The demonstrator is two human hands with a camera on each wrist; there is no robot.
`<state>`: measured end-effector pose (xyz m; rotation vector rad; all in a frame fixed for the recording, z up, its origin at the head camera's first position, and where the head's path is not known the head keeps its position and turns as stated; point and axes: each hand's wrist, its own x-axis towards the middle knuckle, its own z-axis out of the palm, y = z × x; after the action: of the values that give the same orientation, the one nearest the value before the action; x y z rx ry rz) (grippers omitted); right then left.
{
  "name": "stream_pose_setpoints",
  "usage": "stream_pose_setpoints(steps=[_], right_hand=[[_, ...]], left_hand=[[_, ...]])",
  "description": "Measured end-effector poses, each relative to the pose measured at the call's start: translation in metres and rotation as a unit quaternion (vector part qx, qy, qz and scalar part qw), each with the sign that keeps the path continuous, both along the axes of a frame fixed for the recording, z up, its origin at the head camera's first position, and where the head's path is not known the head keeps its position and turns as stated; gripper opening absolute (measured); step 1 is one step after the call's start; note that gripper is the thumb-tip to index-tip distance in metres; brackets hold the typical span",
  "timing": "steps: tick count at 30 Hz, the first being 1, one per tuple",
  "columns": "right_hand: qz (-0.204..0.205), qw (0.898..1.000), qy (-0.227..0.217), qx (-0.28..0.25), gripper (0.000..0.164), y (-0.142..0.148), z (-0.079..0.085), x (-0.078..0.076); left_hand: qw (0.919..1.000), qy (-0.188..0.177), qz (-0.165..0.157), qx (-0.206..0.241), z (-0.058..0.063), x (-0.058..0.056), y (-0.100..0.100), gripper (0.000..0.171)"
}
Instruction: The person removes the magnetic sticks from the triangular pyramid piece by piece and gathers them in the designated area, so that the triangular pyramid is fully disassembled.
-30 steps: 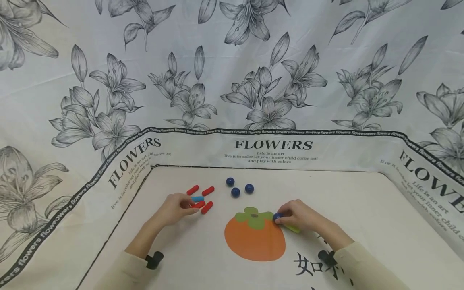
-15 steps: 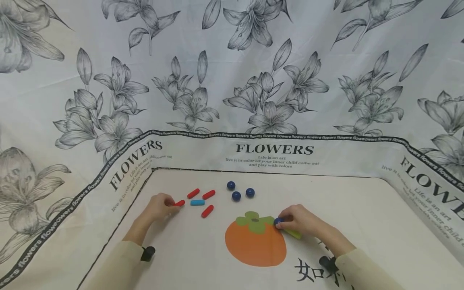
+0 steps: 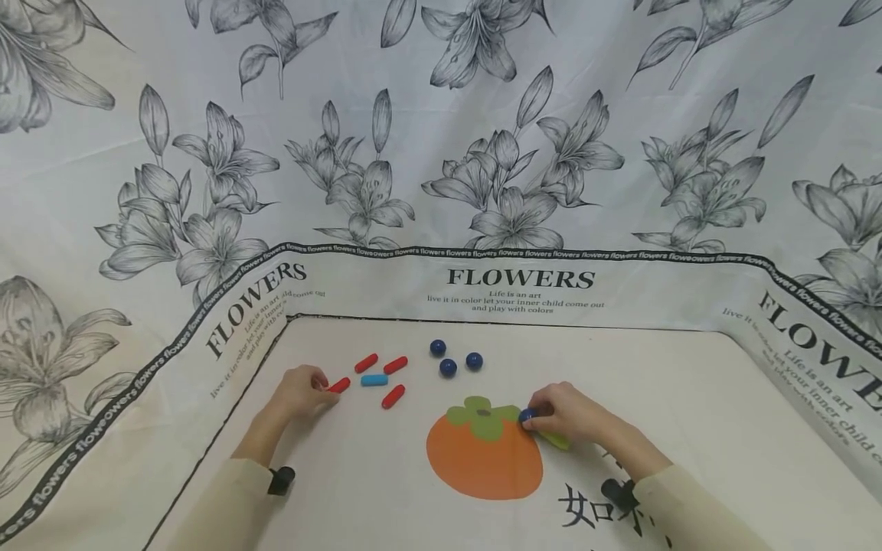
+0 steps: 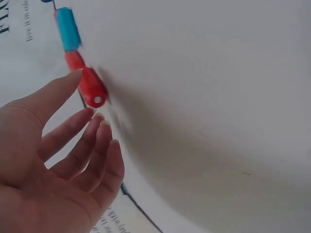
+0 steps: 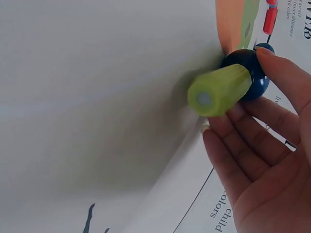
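Note:
My left hand (image 3: 301,394) is at the left end of a red rod (image 3: 338,385) on the table. In the left wrist view, the thumb tip overlaps the red rod (image 4: 92,90), while the relaxed fingers stand apart from it. My right hand (image 3: 568,413) pinches a dark blue ball (image 3: 527,415) between thumb and fingers, beside the printed persimmon. A yellow-green rod (image 5: 218,90) meets that ball (image 5: 255,80) end-on; a pale disc shows at its free end. Right of the left hand lie a light blue rod (image 3: 374,379) and several other red rods (image 3: 393,396).
Three dark blue balls (image 3: 448,367) sit together behind the orange persimmon print (image 3: 485,455). Black characters (image 3: 586,506) are printed near the right forearm. A flower-patterned cloth (image 3: 510,168) rises at the back and sides of the white table surface (image 3: 386,490).
From one second ago, my left hand carried a red rod leftward out of the group. Over the last half second the fingers loosened around it. My right hand stayed in place with the ball.

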<state>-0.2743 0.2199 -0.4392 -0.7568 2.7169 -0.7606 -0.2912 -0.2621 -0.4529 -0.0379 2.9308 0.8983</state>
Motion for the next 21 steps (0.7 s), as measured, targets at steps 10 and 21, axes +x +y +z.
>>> stream_pose_setpoints(steps=[10,21], right_hand=[[-0.075,0.994,0.03,0.072,0.034,-0.002,0.0,0.001],[-0.02,0.998,0.037,0.038,0.035,0.009,0.014,0.007]], left_hand=[[0.9957,0.082,-0.039,0.013,0.015,0.014,0.027,0.024],[0.995,0.071,-0.064,0.028,0.02,0.028,0.084,0.025]])
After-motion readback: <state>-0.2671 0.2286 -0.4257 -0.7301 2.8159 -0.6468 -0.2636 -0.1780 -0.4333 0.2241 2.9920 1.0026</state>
